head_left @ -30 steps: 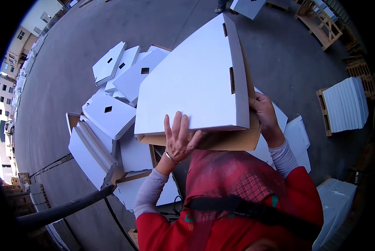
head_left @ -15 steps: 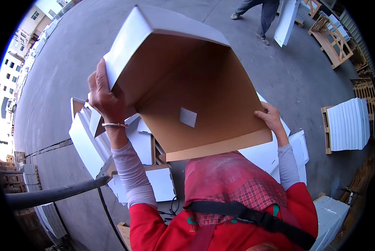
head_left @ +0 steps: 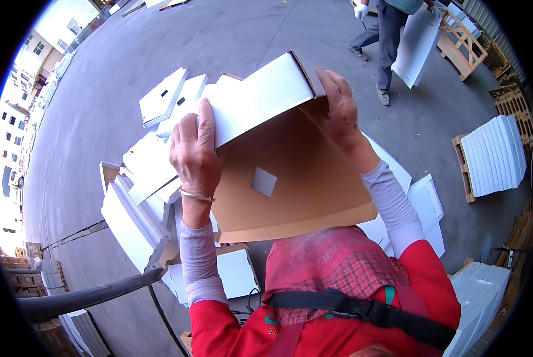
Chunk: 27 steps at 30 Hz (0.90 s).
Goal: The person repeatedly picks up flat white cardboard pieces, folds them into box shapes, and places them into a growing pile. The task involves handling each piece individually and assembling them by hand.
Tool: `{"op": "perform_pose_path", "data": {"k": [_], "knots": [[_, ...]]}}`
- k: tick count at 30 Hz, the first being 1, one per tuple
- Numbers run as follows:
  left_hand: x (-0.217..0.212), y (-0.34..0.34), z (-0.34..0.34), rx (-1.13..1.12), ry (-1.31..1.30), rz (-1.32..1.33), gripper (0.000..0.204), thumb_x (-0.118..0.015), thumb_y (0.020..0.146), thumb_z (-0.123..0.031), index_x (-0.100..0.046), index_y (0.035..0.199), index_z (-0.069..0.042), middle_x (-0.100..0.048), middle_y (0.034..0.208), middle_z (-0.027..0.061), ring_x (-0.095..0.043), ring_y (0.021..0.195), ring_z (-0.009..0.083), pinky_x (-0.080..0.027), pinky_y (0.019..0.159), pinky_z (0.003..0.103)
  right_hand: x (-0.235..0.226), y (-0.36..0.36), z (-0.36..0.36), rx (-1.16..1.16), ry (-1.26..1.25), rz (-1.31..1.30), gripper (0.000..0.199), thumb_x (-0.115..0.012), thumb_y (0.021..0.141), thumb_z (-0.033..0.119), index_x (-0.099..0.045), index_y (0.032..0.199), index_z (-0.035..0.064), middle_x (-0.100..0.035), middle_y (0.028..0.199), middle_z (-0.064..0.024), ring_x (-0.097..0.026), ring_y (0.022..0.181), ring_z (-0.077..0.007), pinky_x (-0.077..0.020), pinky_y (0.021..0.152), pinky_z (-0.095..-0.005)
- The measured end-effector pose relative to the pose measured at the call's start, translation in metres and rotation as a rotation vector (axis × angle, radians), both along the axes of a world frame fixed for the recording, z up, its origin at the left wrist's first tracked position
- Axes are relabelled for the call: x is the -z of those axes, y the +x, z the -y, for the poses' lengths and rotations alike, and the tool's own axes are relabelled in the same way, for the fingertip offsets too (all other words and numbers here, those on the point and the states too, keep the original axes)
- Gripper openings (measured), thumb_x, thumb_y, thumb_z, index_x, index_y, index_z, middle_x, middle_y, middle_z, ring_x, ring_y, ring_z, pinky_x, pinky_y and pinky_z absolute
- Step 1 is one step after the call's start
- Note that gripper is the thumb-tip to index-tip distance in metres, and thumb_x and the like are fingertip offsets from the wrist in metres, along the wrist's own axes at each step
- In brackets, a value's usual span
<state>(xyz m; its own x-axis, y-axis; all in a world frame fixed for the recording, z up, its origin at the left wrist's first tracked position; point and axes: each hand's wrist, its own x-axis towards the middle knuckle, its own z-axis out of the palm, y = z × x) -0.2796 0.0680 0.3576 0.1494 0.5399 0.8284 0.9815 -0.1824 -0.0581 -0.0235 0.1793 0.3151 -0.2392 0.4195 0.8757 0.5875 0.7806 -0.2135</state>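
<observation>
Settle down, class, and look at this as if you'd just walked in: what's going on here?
A person in red holds up an open cardboard box, white outside and brown inside, its inside facing them. The left hand grips the near end of its raised side; the right hand holds that side's right end. White cartons lie heaped to the left. Farther off, a co-worker stands with a white panel beside them.

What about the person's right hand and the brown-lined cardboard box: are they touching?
Touching. The head view shows the right hand wrapped over the edge at the upper right corner of the cardboard box, with no gap showing.
</observation>
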Motion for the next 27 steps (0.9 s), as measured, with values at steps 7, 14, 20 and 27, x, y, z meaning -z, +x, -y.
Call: {"op": "perform_pose_path", "data": {"k": [7,14,20,27], "knots": [[-0.008,-0.040,0.015,-0.041,-0.054,0.094,0.058,-0.060,0.067,0.013,-0.062,0.123,-0.004,-0.060,0.087,0.0106,-0.063,0.076,0.0285,-0.053,0.066,0.039,-0.024,0.015,-0.017,-0.478,-0.277,0.134,0.038,-0.067,0.076,-0.006,-0.063,0.110,0.0072,-0.064,0.093,-0.0091,-0.065,0.079,-0.0263,-0.0535,0.068,-0.0313],[-0.034,-0.041,0.028,-0.030,0.031,0.079,0.058,-0.063,0.068,0.011,-0.063,0.124,-0.006,-0.062,0.088,0.0115,-0.065,0.074,0.0274,-0.054,0.064,0.039,-0.008,-0.019,-0.010,-0.147,0.073,0.023,0.075,-0.082,0.067,0.014,-0.047,0.133,0.0091,-0.057,0.119,-0.0150,-0.055,0.111,-0.0344,-0.0434,0.094,-0.0422],[-0.031,-0.037,0.017,-0.005,0.111,0.071,0.053,-0.065,0.068,0.010,-0.066,0.118,-0.005,-0.063,0.088,0.0106,-0.065,0.075,0.0268,-0.054,0.065,0.037,-0.022,-0.009,-0.039,-0.210,-0.096,0.120,0.045,-0.072,0.076,0.004,-0.060,0.119,0.0064,-0.065,0.101,-0.0118,-0.064,0.088,-0.0294,-0.0519,0.074,-0.0326],[0.012,-0.048,-0.004,-0.008,0.220,0.025,0.039,-0.068,0.072,-0.002,-0.067,0.110,-0.009,-0.059,0.105,0.0132,-0.063,0.096,0.0311,-0.052,0.084,0.044,-0.030,0.005,-0.055,-0.406,-0.532,0.244,0.032,-0.068,0.078,-0.003,-0.066,0.109,0.0040,-0.065,0.094,-0.0088,-0.063,0.083,-0.0197,-0.0499,0.077,-0.0284]]}}
